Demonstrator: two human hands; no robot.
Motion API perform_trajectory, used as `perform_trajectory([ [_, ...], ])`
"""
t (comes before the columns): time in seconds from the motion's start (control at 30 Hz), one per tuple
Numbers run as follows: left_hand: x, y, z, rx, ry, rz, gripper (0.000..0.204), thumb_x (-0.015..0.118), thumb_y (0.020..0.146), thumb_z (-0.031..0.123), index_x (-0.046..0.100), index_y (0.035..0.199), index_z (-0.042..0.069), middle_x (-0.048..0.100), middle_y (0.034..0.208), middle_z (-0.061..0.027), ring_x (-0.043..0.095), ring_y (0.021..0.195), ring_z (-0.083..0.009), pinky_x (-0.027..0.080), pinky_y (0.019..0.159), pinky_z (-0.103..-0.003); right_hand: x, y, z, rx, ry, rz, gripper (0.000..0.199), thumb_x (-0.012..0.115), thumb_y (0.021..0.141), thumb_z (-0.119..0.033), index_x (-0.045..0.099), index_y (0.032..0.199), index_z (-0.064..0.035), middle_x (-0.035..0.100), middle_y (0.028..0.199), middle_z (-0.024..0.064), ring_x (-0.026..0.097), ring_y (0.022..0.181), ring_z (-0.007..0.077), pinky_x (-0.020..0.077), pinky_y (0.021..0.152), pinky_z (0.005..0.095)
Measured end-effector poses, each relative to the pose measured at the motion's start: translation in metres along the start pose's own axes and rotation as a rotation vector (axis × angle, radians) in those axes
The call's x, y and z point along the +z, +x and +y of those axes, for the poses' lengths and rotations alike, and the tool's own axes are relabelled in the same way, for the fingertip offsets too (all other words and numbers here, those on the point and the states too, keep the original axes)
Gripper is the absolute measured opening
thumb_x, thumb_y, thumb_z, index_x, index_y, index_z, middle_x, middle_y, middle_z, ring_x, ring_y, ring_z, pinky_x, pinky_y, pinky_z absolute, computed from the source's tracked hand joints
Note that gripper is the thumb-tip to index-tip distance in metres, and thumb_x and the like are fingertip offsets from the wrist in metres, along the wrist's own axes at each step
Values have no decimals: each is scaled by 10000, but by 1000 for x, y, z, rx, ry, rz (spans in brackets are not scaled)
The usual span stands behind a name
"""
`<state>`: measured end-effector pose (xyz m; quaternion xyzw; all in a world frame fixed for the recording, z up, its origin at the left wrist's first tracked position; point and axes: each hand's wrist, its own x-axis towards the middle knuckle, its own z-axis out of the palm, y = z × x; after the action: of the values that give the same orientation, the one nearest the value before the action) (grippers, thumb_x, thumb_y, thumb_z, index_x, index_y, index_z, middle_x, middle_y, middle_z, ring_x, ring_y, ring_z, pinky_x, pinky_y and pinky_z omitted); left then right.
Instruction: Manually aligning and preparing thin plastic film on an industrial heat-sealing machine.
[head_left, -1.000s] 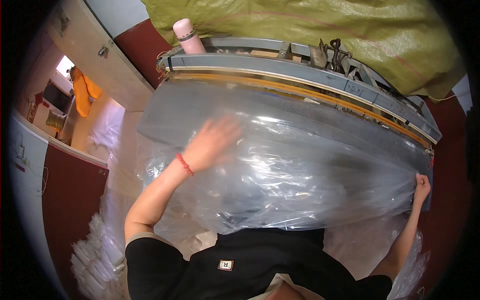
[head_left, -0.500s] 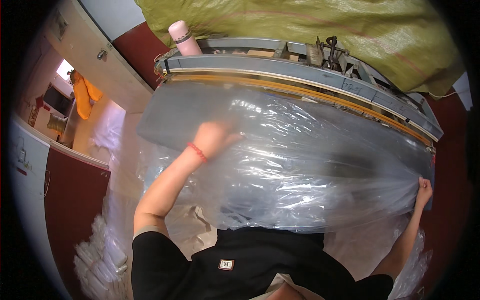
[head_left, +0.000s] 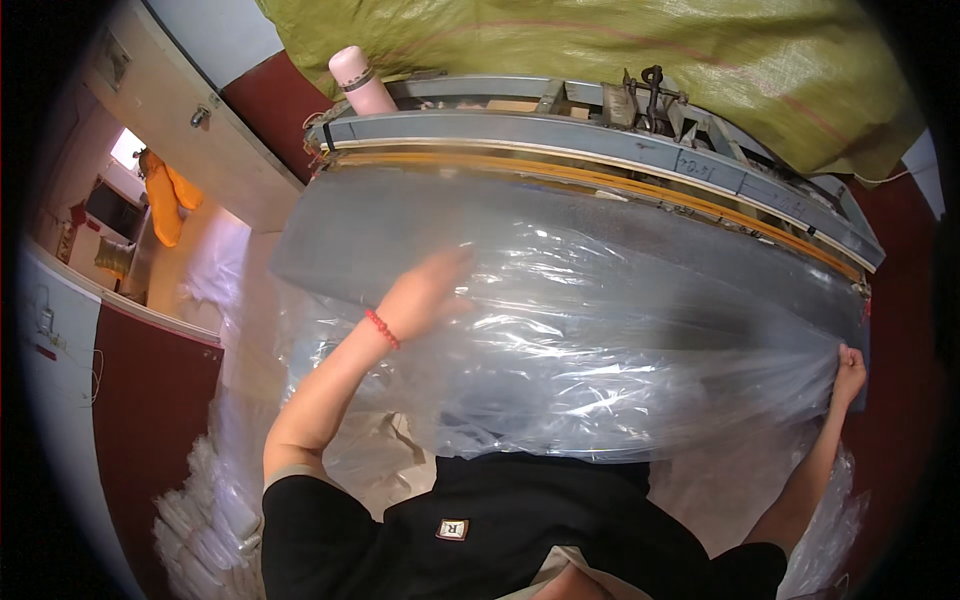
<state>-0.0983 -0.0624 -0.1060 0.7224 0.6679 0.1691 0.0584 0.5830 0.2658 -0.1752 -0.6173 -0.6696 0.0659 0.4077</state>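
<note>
Head view: I see a clear plastic film spread across the middle of a grey work surface, wrinkled and glossy.
Film position: it covers the centre and right of the surface, with its near edge against the front of a black shirt.
Film right edge: gathered to a point, with creases fanning leftward from it.
Right hand: the right hand is closed in a pinch, thumb against fingers, on the gathered film at the right end of the work surface.
Left hand: the left hand is blurred at the film's left part, thumb and fingers spread apart; it grips nothing that I can see, and I cannot tell whether it touches the film.
Left wrist: wears a red beaded bracelet.
Work surface rear: orange strips run along the far edge, below a grey metal beam.
Behind beam: a pink bottle leans at the left end; a dark metal hook stands right of centre.
Backdrop: a yellow-green sheet hangs beyond the frame.
Left side: a pale door stands ajar; bundled clear plastic lies at lower left.
</note>
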Motion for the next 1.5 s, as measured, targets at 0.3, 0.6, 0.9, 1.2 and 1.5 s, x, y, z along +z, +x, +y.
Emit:
perform_trajectory([
  [0.3, 25, 48, -35, -226, -20, 342, 360, 600, 736, 150, 513, 1068, 39, 602, 838, -126, 559, 743, -291, 446, 655, -355, -16, -1, 0, 86, 163, 89, 211, 619, 784, -221, 558, 738, -24, 458, 675, -51, 395, 648, 56, 339, 631, 172],
  [0.6, 18, 68, -52, -484, 16, 374, 276, 641, 707, 185, 576, 958, 89, 603, 697, -80, 581, 659, -239, 438, 583, -334, -67, -3, -7, 262, 613, 121, 149, 614, 791, -181, 593, 820, -36, 548, 820, -20, 474, 775, 71, 365, 742, 201],
  [0.9, 14, 93, -77, -220, -237, 738, 106, 465, 809, 93, 506, 729, 36, 532, 713, -30, 502, 667, -117, 400, 601, -249, 0, 48, 21, 396, 776, 121, 145, 597, 783, -152, 604, 881, -46, 566, 771, 0, 538, 751, 105, 445, 677, 247],
  [1.2, 35, 109, -201, -534, -784, 1102, 100, 539, 804, 123, 525, 719, 71, 463, 611, 34, 392, 541, -53, 313, 484, -192, 147, 79, -90, 224, 587, 172, 179, 594, 795, -194, 532, 783, -26, 550, 712, 9, 486, 653, 68, 406, 625, 212],
  [1.5, 36, 115, -199, -616, -809, 1173, 163, 608, 762, 98, 450, 794, 71, 473, 631, 11, 412, 493, -67, 333, 425, -191, 150, 85, -83, 222, 507, 403, 147, 612, 747, -80, 492, 810, -24, 543, 668, 47, 503, 605, 95, 418, 555, 222],
])
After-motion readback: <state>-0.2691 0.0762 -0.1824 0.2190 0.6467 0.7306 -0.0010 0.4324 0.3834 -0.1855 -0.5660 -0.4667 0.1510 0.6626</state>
